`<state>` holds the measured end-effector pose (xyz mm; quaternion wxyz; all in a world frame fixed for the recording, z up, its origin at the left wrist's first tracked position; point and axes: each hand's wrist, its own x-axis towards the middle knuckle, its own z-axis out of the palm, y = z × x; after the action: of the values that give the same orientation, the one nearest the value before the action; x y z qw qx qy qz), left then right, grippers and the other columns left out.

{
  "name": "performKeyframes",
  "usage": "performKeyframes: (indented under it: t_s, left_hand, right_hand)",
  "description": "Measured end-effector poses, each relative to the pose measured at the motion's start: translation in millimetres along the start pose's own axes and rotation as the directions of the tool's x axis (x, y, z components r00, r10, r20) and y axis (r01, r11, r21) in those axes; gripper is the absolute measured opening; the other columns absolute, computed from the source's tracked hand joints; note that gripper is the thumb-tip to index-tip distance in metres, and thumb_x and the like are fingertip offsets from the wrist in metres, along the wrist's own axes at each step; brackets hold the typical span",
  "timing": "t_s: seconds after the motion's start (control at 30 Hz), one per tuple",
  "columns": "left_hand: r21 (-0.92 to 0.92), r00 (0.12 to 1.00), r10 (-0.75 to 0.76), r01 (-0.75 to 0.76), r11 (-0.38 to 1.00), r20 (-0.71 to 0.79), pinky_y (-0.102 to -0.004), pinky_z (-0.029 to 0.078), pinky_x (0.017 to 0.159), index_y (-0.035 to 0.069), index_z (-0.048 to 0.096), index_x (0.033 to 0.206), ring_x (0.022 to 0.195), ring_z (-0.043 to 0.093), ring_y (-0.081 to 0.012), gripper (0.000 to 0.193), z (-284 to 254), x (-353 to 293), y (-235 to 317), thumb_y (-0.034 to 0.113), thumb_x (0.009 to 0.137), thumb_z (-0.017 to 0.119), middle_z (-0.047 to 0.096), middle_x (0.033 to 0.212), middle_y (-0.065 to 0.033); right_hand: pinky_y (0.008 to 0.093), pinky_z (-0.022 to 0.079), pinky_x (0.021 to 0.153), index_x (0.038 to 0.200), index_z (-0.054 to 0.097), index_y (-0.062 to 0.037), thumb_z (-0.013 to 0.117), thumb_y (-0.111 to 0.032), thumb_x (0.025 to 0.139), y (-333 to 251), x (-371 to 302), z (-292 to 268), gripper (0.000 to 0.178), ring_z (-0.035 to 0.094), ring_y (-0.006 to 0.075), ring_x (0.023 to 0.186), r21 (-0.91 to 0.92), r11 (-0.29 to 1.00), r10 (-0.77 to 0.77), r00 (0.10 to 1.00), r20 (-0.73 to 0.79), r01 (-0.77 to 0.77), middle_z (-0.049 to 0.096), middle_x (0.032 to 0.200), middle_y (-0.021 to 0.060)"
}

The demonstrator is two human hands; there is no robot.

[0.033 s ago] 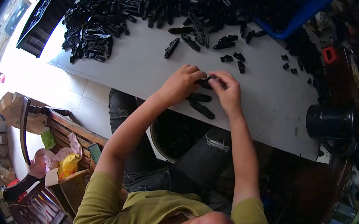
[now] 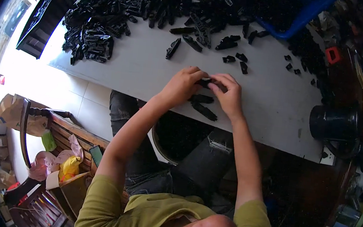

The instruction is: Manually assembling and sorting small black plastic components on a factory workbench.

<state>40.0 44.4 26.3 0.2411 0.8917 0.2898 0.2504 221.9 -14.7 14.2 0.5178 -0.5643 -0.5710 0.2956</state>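
Note:
Near the front edge of the table, my left hand [image 2: 185, 85] and my right hand [image 2: 229, 94] meet with curled fingers around a small black plastic piece [image 2: 204, 83]. The fingers cover most of it, so its full shape is hidden. Just below the hands, two long black plastic pieces [image 2: 203, 110] lie on the white tabletop [image 2: 264, 101]. Beyond my fingers are several small black pieces [image 2: 229, 59], and a longer one [image 2: 173, 48] rests alone to the left.
A large heap of black plastic parts [image 2: 107, 18] spreads over the far side. At the left edge stands a black crate [image 2: 48, 15]; a blue bin [image 2: 286, 34] is far right. A dark cylindrical object [image 2: 334, 124] sits at the right edge. A wooden bench [image 2: 75, 130] is lower left.
My right fingers have shifted slightly on the black piece, and more of it shows between the hands. The loose pieces lie where they were.

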Motion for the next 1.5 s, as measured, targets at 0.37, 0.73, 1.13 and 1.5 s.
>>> performKeyframes:
  t_s: [0.37, 0.73, 1.13, 1.5]
  left_hand:
    - [-0.347, 0.99, -0.138, 0.141, 0.927, 0.033, -0.036, 0.049, 0.077, 0.0, 0.062, 0.095, 0.089, 0.061, -0.0321, 0.021, -1, -1, -5, -0.001, 0.074, 0.065, 0.06, 0.096, -0.0146]
    - [-0.301, 0.999, -0.028, 0.037, 0.953, 0.032, -0.0368, 0.048, 0.082, -0.001, 0.063, 0.092, 0.095, 0.06, -0.0331, 0.019, 0, -1, -13, -0.004, 0.073, 0.063, 0.061, 0.1, -0.0155]
    - [-0.233, 0.999, -0.033, 0.035, 0.972, 0.014, -0.0387, 0.047, 0.084, 0.0, 0.061, 0.096, 0.097, 0.057, -0.0353, 0.026, -2, -8, -12, -0.002, 0.071, 0.065, 0.059, 0.102, -0.0164]
    - [-0.287, 1.0, -0.016, 0.016, 0.958, 0.005, -0.0396, 0.046, 0.082, -0.001, 0.06, 0.094, 0.095, 0.057, -0.0361, 0.023, -3, -13, -14, -0.004, 0.071, 0.063, 0.058, 0.099, -0.0166]
  right_hand:
    - [0.0317, 0.048, 0.069, 0.091, 0.066, -0.0021, 0.075, -0.005, 0.069, -14, -13, -27, 0.024, 0.06, 0.0209, 0.08, -0.334, 0.927, -0.151, 0.985, 0.08, 0.169, 0.061, 0.086, 0.0072]
    - [0.0336, 0.046, 0.073, 0.086, 0.067, -0.0018, 0.078, -0.006, 0.062, -3, -10, -36, 0.026, 0.056, 0.0244, 0.083, -0.429, 0.87, -0.182, 0.966, 0.182, 0.244, 0.06, 0.085, 0.0078]
    - [0.038, 0.044, 0.069, 0.08, 0.059, -0.0018, 0.079, -0.014, 0.064, -13, -15, -32, 0.028, 0.056, 0.0284, 0.079, -0.484, 0.861, -0.059, 0.976, 0.211, 0.157, 0.057, 0.082, 0.0096]
    - [0.0349, 0.046, 0.069, 0.081, 0.06, -0.0009, 0.075, -0.006, 0.066, -14, -5, -6, 0.022, 0.056, 0.0265, 0.079, -0.489, 0.825, -0.19, 0.954, 0.233, 0.284, 0.056, 0.084, 0.01]
